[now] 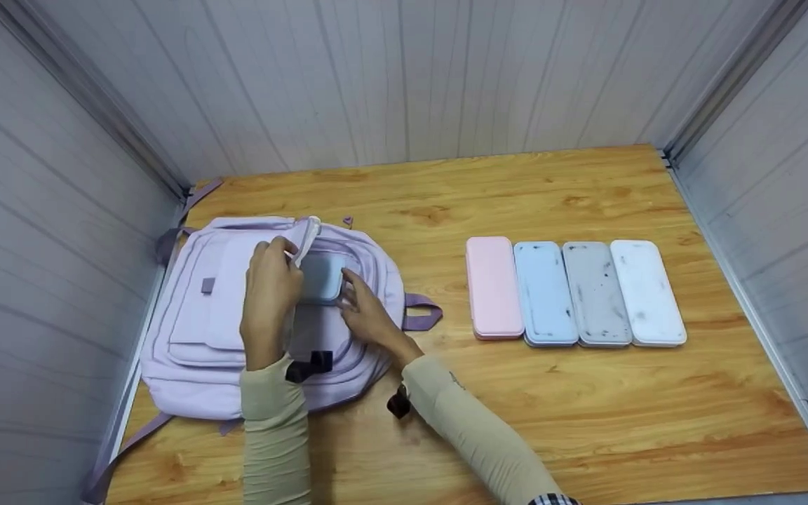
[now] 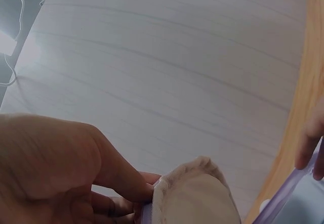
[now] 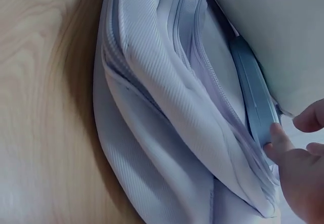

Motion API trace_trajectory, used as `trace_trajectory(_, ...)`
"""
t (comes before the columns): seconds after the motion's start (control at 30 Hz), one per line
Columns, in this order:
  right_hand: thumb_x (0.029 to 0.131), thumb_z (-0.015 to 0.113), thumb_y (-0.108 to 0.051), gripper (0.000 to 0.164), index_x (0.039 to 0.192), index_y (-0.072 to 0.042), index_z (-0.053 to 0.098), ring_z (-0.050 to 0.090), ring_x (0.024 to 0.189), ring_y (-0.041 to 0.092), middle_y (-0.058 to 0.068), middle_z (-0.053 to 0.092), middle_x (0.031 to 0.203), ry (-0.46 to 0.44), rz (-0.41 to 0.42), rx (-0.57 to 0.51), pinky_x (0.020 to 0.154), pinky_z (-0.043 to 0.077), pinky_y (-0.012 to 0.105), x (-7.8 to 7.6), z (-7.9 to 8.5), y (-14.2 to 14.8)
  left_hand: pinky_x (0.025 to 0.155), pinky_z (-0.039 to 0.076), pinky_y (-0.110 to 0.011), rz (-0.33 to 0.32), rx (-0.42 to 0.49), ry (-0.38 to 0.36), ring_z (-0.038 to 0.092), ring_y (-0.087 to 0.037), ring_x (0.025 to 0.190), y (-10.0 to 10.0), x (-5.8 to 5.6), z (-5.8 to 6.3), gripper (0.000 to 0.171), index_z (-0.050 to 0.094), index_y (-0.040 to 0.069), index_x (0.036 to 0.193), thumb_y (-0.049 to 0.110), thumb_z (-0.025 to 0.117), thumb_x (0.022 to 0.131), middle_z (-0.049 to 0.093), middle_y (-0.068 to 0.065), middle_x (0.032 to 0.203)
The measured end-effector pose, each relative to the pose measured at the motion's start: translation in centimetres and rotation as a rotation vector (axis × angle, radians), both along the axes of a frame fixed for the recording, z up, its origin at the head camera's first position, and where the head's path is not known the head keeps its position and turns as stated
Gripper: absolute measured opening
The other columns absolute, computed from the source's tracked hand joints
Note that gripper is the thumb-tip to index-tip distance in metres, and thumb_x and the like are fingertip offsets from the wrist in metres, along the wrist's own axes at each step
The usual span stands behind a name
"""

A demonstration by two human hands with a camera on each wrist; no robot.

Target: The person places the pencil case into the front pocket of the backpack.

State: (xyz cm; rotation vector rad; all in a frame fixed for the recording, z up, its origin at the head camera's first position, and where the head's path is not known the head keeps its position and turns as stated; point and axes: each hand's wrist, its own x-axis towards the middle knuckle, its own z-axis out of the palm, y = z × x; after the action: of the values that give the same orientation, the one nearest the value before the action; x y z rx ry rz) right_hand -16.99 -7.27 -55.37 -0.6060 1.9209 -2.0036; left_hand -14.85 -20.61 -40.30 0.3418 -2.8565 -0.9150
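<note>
A pale lilac backpack lies flat at the left of the table, its front pocket unzipped. With thumb and fingers my left hand pinches the edge of the raised pocket flap, whose cream lining shows in the left wrist view. A blue-grey pencil case with rounded corners sits partly inside the pocket, under the flap. My right hand holds its near right end, fingertips at the rim; the right wrist view shows the case edge-on between pocket and flap. Its far end is hidden.
Side by side on the wooden table to the right lie a pink case, a light blue case, a grey case and a white case. Pale panels enclose the table. A purple strap trails at the front left.
</note>
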Motion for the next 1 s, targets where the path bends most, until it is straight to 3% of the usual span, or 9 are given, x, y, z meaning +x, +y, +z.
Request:
trace_trajectory(0.23,0.083,0.036,0.018,0.073,0.148,0.01,0.003,0.014,0.143,0.045,0.034,0.009,0.153,-0.142,0.085,-0.123,0.114,0.019,0.052,0.3,1.6,-0.2,0.086,0.042,-0.053,-0.005,-0.004,0.015,0.055,-0.043,0.097,-0.1,-0.1,0.0,0.023,0.06,-0.005,0.105,-0.002,0.046,0.087,0.056,-0.025,0.102)
trace_trajectory(0.43,0.084,0.035,0.015,0.076,0.151,0.001,0.002,0.013,0.146,0.037,0.028,0.011,0.156,-0.266,0.086,-0.177,0.114,0.022,0.052,-0.2,0.0,-1.1,0.087,0.042,-0.053,-0.01,0.001,0.013,0.055,-0.043,0.097,-0.1,0.0,0.0,0.024,0.06,-0.005,0.106,-0.001,0.047,0.086,0.056,-0.025,0.102)
trace_trajectory(0.7,0.092,0.032,0.01,0.069,0.152,-0.004,0.002,0.014,0.147,0.032,0.022,0.011,0.158,-0.285,0.092,-0.122,0.115,0.023,0.048,-0.2,-0.5,-2.1,0.087,0.042,-0.052,-0.019,0.001,0.017,0.055,-0.043,0.097,-0.1,0.0,0.0,0.024,0.06,-0.004,0.106,0.0,0.046,0.087,0.057,-0.025,0.101)
trace_trajectory(1.0,0.078,0.03,0.02,0.083,0.152,-0.002,-0.002,0.009,0.147,0.034,0.023,0.006,0.158,-0.316,0.13,-0.183,0.117,0.017,0.046,0.0,-0.6,-2.8,0.084,0.043,-0.051,-0.015,-0.004,0.028,0.055,-0.039,0.093,-0.2,0.3,-0.1,0.025,0.061,-0.004,0.107,0.0,0.046,0.088,0.056,-0.023,0.097)
